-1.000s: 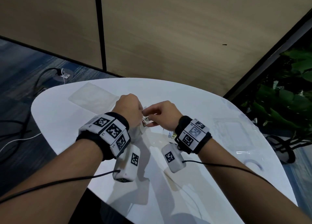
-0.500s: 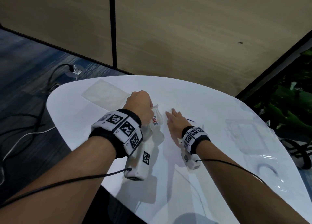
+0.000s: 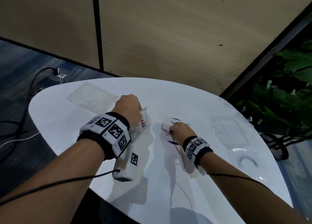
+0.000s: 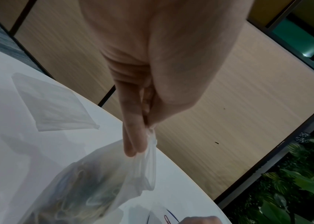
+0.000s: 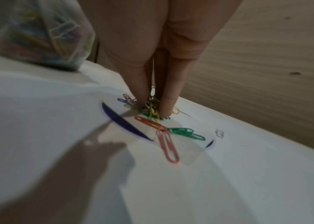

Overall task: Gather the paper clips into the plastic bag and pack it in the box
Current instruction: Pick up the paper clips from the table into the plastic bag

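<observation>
My left hand (image 3: 137, 113) pinches the rim of a clear plastic bag (image 3: 145, 122) and holds it up just above the white table (image 3: 101, 156). Several coloured paper clips lie in the bag (image 4: 87, 189), which also shows at the top left of the right wrist view (image 5: 43, 34). To its right my right hand (image 3: 173, 131) reaches down onto a small heap of paper clips (image 5: 152, 112). Its thumb and fingers (image 5: 168, 106) close round the clump. A pink clip (image 5: 166, 145) and green clips (image 5: 186, 133) lie loose beside it, on a blue ring mark (image 5: 121, 121).
A clear plastic box (image 3: 231, 131) lies flat at the right of the table, with a second clear piece (image 3: 246, 159) nearer me. An empty plastic bag (image 3: 89, 97) lies at the back left. Green plants (image 3: 287, 97) stand beyond the right edge. Cables trail from both wrists.
My right hand left the bag's mouth, lay flat on the table, and now pinches at the clip heap to the right. The left hand keeps holding the bag.
</observation>
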Demonstrator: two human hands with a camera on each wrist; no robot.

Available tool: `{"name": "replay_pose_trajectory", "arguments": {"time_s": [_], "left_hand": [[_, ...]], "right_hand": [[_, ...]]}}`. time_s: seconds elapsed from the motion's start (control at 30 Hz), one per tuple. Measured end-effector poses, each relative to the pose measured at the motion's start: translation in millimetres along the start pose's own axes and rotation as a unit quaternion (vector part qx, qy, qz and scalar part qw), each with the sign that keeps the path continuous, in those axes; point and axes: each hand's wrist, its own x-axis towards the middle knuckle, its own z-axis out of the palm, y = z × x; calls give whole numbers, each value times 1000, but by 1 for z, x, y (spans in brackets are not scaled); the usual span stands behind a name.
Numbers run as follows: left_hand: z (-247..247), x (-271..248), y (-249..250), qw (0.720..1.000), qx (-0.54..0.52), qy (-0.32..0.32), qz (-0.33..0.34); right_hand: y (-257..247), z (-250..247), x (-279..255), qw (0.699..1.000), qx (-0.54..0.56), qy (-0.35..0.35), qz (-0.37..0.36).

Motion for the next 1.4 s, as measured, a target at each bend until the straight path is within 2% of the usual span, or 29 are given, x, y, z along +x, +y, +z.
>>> {"name": "replay_pose_trajectory", "arguments": {"time_s": [0.07, 0.13, 0.2, 0.3, 0.37, 0.43, 0.5, 0.57, 0.6, 0.67, 0.8, 0.83, 0.9, 1.0, 1.03, 1.07, 1.13, 1.17, 1.2, 1.23, 1.27, 1.33, 1.37, 1.4], "left_hand": [[1, 0, 0, 1000, -6, 1, -4], [1, 1, 1, 1000, -9, -1, -7], [3, 1, 3, 1000, -11, -4, -8], [6, 2, 5, 1000, -12, -7, -7], [7, 2, 7, 1000, -12, -8, -7], [8, 2, 9, 1000, -16, -11, -7], [10, 2, 10, 1000, -24, -10, -6], [13, 3, 11, 999, -43, -9, -8], [15, 3, 11, 999, -52, -9, -9], [18, 3, 10, 998, -61, -8, -7], [17, 7, 6, 997, -74, 10, -11], [16, 8, 5, 996, -82, 14, -13], [15, 8, 5, 996, -92, 16, -13], [14, 6, 4, 996, -88, 17, -9], [13, 6, 4, 996, -84, 19, -8], [12, 5, 3, 997, -80, 22, -7], [7, 5, 0, 997, -79, 22, -10], [5, 5, -2, 997, -79, 20, -11], [3, 4, -3, 997, -77, 18, -13], [2, 3, -4, 997, -73, 15, -13], [1, 3, -5, 997, -71, 13, -14], [0, 2, -6, 998, -66, 12, -13], [0, 2, -7, 998, -63, 11, -13], [0, 1, -6, 998, -61, 11, -13]], "right_hand": [[5, -4, 2, 993, 87, 33, 68], [17, -9, 5, 964, 207, 62, 152], [32, -15, 5, 904, 355, 59, 230], [46, -28, -1, 781, 549, 55, 291], [42, -45, -9, 704, 650, 73, 275], [26, -67, -16, 639, 732, 77, 224], [3, -88, -22, 603, 776, 56, 176], [-23, -98, -25, 593, 792, 21, 142], [-36, -100, -25, 602, 788, 9, 130], [-60, -97, -22, 643, 758, 0, 112], [-82, -86, -15, 774, 623, 45, 102], [-84, -86, -15, 788, 604, 55, 104], [-87, -87, -16, 794, 595, 72, 103], [-94, -95, -20, 856, 513, 47, 30], [-93, -98, -20, 868, 495, 40, 10], [-88, -102, -19, 856, 515, 32, 9], [-66, -100, -13, 804, 590, 55, 45], [-50, -95, -9, 797, 592, 83, 85], [-32, -86, -5, 821, 545, 108, 132], [-13, -73, -3, 864, 459, 103, 177], [6, -57, -3, 903, 364, 61, 221], [30, -24, -4, 931, 229, -67, 274], [33, -12, -6, 940, 185, -113, 264], [31, -4, -7, 951, 150, -131, 236]]}}
